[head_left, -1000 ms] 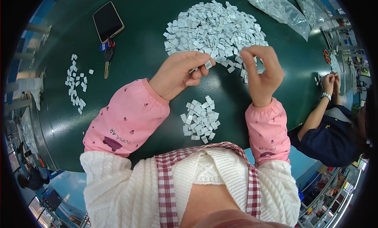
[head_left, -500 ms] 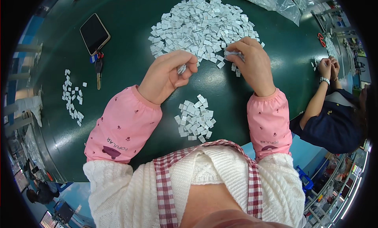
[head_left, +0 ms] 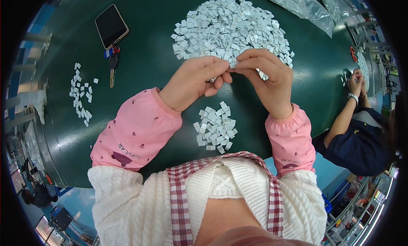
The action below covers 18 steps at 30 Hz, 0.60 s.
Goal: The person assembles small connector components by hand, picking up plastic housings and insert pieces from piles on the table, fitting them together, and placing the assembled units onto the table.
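Observation:
Just short of a large heap of small flat white rectangular pieces (head_left: pixel 229 27), my two hands meet fingertip to fingertip. A single white piece (head_left: pixel 232 64) sits between them, pinched by thumb and fingers. My left hand (head_left: pixel 199 78) has its lower fingers curled, and a bit of white shows inside them; how many pieces it holds is hidden. My right hand (head_left: pixel 268 76) is closed at the tips on the same piece, its back turned up. Closer to me, between my forearms, lies a smaller pile of the same striped white pieces (head_left: pixel 216 127).
On the green table (head_left: pixel 148 63) to the left lie a phone (head_left: pixel 111 27), keys (head_left: pixel 112 67) and scattered white pieces (head_left: pixel 80 95). Clear plastic bags (head_left: pixel 301 8) rest at the far right. A co-worker's hands (head_left: pixel 358 82) are at the right edge, near a red-handled tool (head_left: pixel 352 54).
My right hand has come left from the heap's near edge to meet my left hand, bringing a white piece. The whole view has shifted slightly.

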{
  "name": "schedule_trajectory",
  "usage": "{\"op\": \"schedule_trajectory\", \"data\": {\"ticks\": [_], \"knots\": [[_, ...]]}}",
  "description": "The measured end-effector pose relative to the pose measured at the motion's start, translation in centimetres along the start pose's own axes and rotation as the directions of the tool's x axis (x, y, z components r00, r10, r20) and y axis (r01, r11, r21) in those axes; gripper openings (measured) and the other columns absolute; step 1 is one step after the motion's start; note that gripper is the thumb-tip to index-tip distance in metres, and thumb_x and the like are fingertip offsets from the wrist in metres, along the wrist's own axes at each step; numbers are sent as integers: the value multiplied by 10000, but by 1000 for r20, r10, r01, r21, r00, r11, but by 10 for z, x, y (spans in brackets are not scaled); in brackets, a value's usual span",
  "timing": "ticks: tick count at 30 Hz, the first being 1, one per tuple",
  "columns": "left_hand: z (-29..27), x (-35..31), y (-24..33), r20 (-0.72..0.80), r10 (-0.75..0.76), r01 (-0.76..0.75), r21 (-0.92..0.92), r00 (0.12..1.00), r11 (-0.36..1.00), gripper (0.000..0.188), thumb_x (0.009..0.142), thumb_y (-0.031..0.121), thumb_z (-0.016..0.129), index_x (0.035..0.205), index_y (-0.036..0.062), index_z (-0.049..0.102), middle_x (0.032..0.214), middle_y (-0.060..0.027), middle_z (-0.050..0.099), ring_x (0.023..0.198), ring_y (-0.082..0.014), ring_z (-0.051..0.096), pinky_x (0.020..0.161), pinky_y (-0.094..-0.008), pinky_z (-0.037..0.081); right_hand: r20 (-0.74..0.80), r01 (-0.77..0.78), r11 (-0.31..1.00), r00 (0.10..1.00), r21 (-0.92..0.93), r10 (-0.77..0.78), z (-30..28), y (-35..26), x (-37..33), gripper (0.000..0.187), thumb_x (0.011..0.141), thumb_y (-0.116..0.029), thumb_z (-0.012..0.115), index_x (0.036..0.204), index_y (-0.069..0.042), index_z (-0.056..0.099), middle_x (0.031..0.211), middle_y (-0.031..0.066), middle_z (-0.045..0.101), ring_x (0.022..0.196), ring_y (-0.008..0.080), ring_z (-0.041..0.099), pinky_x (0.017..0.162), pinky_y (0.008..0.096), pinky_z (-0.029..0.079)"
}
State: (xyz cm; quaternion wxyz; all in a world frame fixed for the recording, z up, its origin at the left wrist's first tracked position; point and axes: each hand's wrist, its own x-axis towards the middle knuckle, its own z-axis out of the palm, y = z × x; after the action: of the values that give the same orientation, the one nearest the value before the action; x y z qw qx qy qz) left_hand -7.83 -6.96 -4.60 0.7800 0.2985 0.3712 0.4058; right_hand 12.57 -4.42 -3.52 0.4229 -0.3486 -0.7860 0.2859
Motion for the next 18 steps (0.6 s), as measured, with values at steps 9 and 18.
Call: {"op": "schedule_trajectory", "data": {"ticks": [9, 18], "knots": [[-3, 0, 1, 3, 48, -48, 83, 999, 995, 145, 967, 111, 603, 1041, -10, 635, 844, -79, 644, 612, -33, 459, 485, -131, 327, -12, -172, 926, 982, 336, 187, 6, -1, -1, 256, 742, 120, 702, 951, -27, 700, 926, 45, 692, 787, 141, 627, 738, 237, 508], [-1, 1, 2, -52, 63, -60, 69, 997, 996, 159, 935, 143, 616, 947, -13, 650, 805, -83, 642, 591, -56, 469, 477, -159, 340, 23, -154, 930, 988, 333, 155, 7, -2, -1, 272, 745, 122, 718, 979, -15, 704, 904, 58, 684, 790, 139, 626, 768, 241, 517]]}}
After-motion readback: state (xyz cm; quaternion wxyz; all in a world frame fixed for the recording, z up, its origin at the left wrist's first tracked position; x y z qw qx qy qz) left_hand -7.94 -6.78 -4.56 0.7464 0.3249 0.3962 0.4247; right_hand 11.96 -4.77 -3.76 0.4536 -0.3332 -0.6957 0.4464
